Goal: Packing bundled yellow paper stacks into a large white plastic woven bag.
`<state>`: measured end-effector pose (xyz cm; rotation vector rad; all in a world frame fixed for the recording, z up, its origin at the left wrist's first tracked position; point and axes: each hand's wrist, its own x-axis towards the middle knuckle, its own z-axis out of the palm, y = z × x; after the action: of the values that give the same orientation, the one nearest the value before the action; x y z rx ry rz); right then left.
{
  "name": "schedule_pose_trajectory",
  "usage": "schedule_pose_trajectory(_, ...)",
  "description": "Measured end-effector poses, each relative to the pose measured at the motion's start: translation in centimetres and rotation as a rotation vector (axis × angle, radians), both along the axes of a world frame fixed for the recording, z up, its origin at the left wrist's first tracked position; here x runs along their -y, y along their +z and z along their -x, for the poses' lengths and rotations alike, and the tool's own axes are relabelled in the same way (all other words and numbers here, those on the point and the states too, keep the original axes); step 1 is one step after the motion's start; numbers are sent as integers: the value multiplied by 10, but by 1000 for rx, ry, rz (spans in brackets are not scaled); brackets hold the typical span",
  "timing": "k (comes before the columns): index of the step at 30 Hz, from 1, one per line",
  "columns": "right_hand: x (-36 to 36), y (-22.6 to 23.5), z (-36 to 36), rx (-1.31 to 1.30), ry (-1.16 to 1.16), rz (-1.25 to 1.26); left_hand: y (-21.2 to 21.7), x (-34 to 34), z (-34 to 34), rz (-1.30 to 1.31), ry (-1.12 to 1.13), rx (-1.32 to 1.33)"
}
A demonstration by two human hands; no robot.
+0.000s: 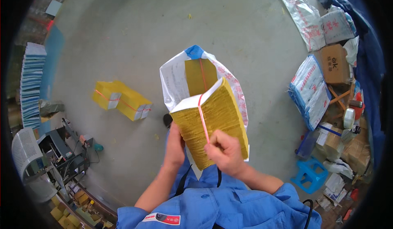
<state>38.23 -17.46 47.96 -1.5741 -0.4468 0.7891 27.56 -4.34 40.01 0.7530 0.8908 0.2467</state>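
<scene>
A thick bundle of yellow, rough-edged sheets (pixel 219 124) with a white side is tilted up in front of my body. A pink strap (pixel 202 116) runs round it. My right hand (pixel 225 152) is closed on the strap at the bundle's near face. My left hand (pixel 175 147) grips the bundle's left side, with some fingers hidden behind it. Just beyond, a white woven sack (pixel 170 79) with a blue patch stands with its mouth open. Another strapped yellow bundle (pixel 195 74) shows inside the sack, and the held bundle overlaps its mouth.
Two strapped yellow bundles (pixel 133 102) lie on the floor at left. A machine (pixel 57 145) and a stack of folded sacks (pixel 32 86) line the left side. At right are flat sacks (pixel 310 90), a cardboard box (pixel 335 64) and a blue stool (pixel 310 174).
</scene>
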Motion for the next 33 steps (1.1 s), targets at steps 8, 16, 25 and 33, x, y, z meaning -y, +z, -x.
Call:
schedule_pose_trajectory(8,51,2,-73,-425,133,-719,-45,-10,-32,297,-30,129)
schedule_pose_trajectory(16,88,-75,-68,-657,-392,-885,-15,8,-96,492,-264,130)
schedule_pose_trajectory(25,72,-121,-32,-646,-508,-61,-1,-22,-13,37,-240,-205)
schedule_pose_trajectory(33,24,-182,-56,-787,-389,165,-8,-11,9,-227,-258,-321)
